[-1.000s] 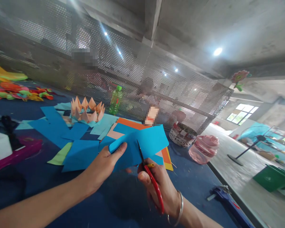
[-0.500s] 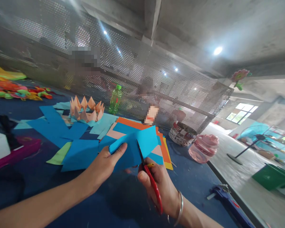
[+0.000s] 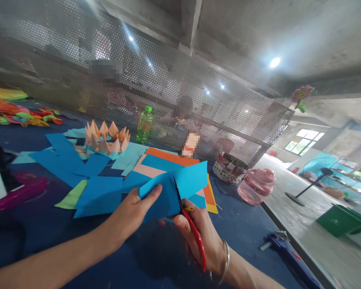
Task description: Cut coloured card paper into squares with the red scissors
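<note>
My left hand (image 3: pixel 141 206) pinches a sheet of blue paper (image 3: pixel 162 188) by its left side, thumb on top. Closed around the red handles of a pair of scissors (image 3: pixel 196 237) is my right hand (image 3: pixel 206 228), with a bracelet at its wrist. The dark scissor blade lies over the middle of the blue paper, and the paper's right part stands raised beyond it. Behind and under the held sheet lies a stack of orange, pink, blue and yellow paper (image 3: pixel 211 200). More blue paper pieces (image 3: pixel 99 196) and a green piece lie left of my hands.
A ring of folded orange paper points (image 3: pixel 108 146) stands behind the sheets, beside a green bottle (image 3: pixel 145 125). To the right are a patterned basket (image 3: pixel 228 168), a pink container (image 3: pixel 256 186) and a blue glue gun (image 3: pixel 289 255) near the table edge. A perforated screen rises behind.
The raised right part of the blue paper now reaches farther right, and the blade lies across the sheet at nearly the same spot. Both hands keep their grips; the view has shifted slightly.
</note>
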The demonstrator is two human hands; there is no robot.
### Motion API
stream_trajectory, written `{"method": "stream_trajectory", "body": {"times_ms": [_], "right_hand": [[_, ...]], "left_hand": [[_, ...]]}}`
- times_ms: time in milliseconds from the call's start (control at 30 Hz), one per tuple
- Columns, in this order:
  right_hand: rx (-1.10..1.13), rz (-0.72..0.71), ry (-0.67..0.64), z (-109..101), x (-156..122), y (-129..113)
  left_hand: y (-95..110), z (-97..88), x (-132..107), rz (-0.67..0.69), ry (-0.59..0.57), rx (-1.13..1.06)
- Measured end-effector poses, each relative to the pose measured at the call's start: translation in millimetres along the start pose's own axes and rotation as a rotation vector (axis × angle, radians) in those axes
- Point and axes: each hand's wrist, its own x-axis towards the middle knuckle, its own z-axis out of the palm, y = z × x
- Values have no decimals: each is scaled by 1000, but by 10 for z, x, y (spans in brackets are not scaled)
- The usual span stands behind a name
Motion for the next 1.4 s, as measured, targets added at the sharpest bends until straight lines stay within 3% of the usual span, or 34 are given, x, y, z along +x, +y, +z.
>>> {"method": "stream_trajectory", "body": {"times_ms": [300,633,867,1167,1400], "right_hand": [[-2,47,31,73,-10,114],[-66,-28,-2,-19,-1,-47],[-68,-19,4,-46,-9,-16],[12,28,37,54,-19,108],[-50,-14,31,6,7,5]], "left_hand": [[18,10,7,9,11,-19],[55,45,-41,-26,-37,-26],[107,86,-74,-79,-71,-52],[91,72,-91,-34,-59,-18],[101,89,-89,-52,-87,-17]]}}
